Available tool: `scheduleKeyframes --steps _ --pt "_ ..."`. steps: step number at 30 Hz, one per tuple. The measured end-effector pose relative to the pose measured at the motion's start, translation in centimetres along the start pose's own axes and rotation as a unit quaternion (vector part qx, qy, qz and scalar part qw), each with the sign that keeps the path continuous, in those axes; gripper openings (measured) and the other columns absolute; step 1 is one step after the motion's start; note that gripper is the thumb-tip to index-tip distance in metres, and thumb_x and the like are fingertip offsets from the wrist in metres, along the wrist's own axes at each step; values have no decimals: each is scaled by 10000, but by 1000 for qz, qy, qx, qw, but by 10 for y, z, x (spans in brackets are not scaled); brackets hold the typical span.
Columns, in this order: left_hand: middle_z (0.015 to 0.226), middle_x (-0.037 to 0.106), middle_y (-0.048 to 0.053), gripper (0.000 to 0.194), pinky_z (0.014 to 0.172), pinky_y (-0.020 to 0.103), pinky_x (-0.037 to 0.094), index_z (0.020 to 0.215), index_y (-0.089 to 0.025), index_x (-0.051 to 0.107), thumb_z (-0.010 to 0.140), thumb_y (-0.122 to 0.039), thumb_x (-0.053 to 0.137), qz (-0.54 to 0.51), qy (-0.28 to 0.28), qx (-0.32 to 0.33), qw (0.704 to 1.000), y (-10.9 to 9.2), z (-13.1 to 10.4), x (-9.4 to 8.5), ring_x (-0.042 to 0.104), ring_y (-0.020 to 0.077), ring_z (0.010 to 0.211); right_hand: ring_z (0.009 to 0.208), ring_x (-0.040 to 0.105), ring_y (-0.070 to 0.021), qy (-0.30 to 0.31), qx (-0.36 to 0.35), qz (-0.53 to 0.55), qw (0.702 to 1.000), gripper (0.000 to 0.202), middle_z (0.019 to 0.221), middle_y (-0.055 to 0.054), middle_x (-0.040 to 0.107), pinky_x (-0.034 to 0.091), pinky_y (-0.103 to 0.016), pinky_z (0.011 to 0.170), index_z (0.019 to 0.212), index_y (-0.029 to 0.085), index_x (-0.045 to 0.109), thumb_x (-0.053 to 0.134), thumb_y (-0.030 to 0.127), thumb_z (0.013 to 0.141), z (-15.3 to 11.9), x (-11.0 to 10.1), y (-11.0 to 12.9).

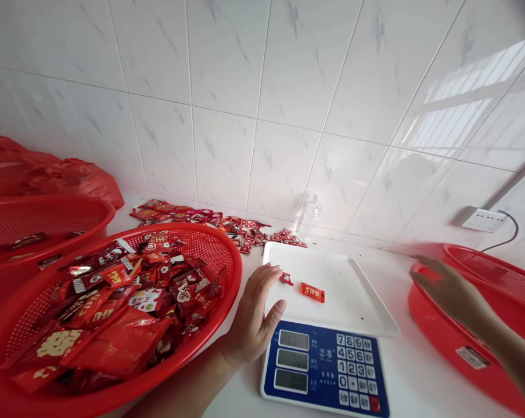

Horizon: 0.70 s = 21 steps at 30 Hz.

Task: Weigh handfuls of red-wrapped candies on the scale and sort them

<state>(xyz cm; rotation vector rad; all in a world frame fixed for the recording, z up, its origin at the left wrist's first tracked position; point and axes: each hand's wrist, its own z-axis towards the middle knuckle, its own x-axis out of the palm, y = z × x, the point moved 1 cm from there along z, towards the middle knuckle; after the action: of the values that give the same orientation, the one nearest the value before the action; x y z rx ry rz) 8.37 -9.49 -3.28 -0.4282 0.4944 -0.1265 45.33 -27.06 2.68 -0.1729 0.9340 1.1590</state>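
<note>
The left hand (250, 316) had thumb and fingers apart, one packet (286, 279) by the fingertips, a second packet (312, 292) just beyond; not leaning on the pan (338, 273) seemed wise. Whether the right hand (449, 284) gripped the basket (432, 325) was unclear.

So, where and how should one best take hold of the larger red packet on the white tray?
Probably pinch the larger red packet mid-length across its long edges, from above: it lies flat and oblong on the white tray, uncovered.
</note>
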Motion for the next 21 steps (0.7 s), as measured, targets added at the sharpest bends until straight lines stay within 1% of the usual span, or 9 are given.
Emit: scheduleKeyframes --steps 2,4,6,8,10,14,16,18,21 --pt "1407 432 102 468 1112 442 322 1410 -220 337 953 -212 440 6 -4 -3 1000 1 0 0 358 248 1339 842 708 -237 111 -66 43 991 405 1143 -122 676 551 -302 603 1195 237 626 556 453 860 -13 18 46" --pt "1407 432 104 468 1114 439 315 1412 -220 333 955 -209 436 12 -7 -8 1000 2 1 -1 358 245 1339 1021 663 -211 195 -135 78 968 390 1261 -27 620 560 -310 809 1223 333 594 585 453 852 -29 32 90" --pt "1406 432 105 464 1116 440 310 1411 -220 334 957 -207 433 22 -9 -13 1000 3 1 -1 356 244 1340 1165 583 -203 299 -211 106 925 430 1346 3 553 507 -357 955 1309 377 511 556 427 884 -43 41 127" --pt "1408 430 107 461 1117 439 306 1410 -219 334 959 -205 430 30 -10 -16 999 4 1 -2 352 243 1342 1189 556 -198 362 -253 118 889 430 1360 -19 535 484 -377 986 1346 342 479 510 349 917 -51 49 155" --pt "1409 427 109 462 1116 436 308 1412 -217 329 961 -203 427 33 -11 -16 999 5 1 -3 349 240 1344 1175 556 -203 373 -264 108 883 427 1325 -49 560 479 -386 982 1345 283 488 459 232 922 -52 56 172" --pt "1409 428 110 472 1114 435 310 1418 -219 320 959 -200 430 35 -11 -14 999 3 0 -4 343 240 1348 1184 535 -208 348 -264 88 895 543 1321 -81 553 462 -389 983 1393 227 425 376 72 876 -48 72 189" --pt "1410 430 109 475 1115 437 308 1421 -218 316 959 -201 428 35 -6 -13 999 2 1 -4 344 239 1348 1213 505 -221 345 -279 82 892 559 1386 -83 490 452 -394 992 1440 250 350 404 123 898 -48 78 196" --pt "1408 436 107 476 1115 434 309 1423 -217 312 960 -201 423 34 -1 -12 999 2 1 -4 351 236 1343 1217 488 -241 343 -308 70 884 549 1435 -70 435 447 -408 989 1457 295 309 455 241 930 -49 82 205" --pt "1397 450 106 474 1114 433 312 1418 -215 315 958 -200 428 35 1 -12 999 2 1 -4 360 234 1337 1113 530 -238 331 -340 45 879 400 1364 -60 502 474 -399 920 1368 310 435 422 322 968 -52 90 216"
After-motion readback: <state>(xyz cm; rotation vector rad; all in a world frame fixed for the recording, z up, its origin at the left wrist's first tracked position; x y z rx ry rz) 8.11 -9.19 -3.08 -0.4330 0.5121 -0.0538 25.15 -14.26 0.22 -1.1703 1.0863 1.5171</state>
